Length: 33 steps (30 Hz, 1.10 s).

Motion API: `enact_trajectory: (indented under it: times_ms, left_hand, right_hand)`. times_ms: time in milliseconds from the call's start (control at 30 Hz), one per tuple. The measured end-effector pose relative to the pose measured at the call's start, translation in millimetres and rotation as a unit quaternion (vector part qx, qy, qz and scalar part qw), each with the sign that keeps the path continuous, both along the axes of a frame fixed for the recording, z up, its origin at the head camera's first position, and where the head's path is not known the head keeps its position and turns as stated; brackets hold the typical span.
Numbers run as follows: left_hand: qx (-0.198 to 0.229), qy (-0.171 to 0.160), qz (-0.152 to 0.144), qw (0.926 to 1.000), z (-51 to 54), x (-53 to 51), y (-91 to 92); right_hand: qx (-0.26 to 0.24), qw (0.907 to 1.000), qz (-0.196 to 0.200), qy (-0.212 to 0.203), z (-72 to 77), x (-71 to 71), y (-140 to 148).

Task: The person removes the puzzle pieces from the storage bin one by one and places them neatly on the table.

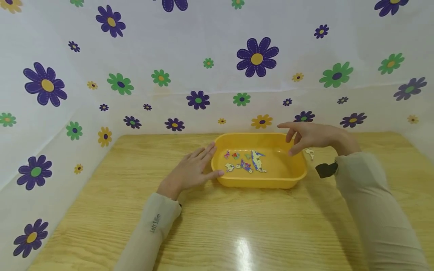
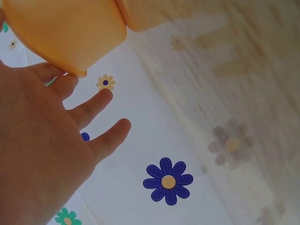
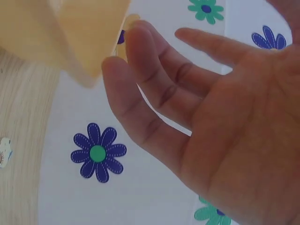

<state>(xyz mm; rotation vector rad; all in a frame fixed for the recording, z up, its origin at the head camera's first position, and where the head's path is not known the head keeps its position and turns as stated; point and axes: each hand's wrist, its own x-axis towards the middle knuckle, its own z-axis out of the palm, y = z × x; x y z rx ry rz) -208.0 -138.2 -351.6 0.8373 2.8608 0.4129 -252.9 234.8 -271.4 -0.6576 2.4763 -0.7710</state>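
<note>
A yellow plastic basin (image 1: 255, 183) stands on the table with several small colourful cut-out pieces (image 1: 258, 162) lying flat inside, mostly in its left half. My left hand (image 1: 188, 171) touches the basin's left rim with spread, fairly straight fingers. In the left wrist view, fingers of that hand (image 2: 42, 126) meet the rim of the basin (image 2: 70, 33). Over the basin's right end is my right hand (image 1: 313, 135), its fingers loosely bent and nothing between them. Just outside the right end, another pale cut-out piece (image 1: 310, 153) lies on the table; the right wrist view shows a piece (image 3: 4, 152) at its left edge.
A light wood-grain table (image 1: 217, 222) carries the basin near its back edge. Behind and to the left hangs a white sheet (image 1: 217, 41) printed with purple, green and yellow flowers. A black wrist strap part (image 1: 326, 170) sticks out by the right cuff.
</note>
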Motion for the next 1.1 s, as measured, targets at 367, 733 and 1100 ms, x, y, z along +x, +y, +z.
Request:
enact_trajectory:
  times_ms: [367, 733, 1100]
  left_hand:
    - [0.0, 0.012, -0.004, 0.9999, -3.9, 0.6, 3.0]
    - [0.004, 0.015, -0.003, 0.9999, -6.8, 0.8, 0.9]
    - [0.02, 0.007, -0.008, 0.9997, -9.6, 2.9, -1.0]
  right_hand:
    - [0.01, 0.9979, 0.056, -0.032, -2.6, -6.6, -19.5]
    - [0.046, 0.9957, 0.068, -0.042, -10.4, -9.9, -35.0]
    - [0.089, 0.9925, 0.056, -0.063, -12.5, -14.8, -55.1]
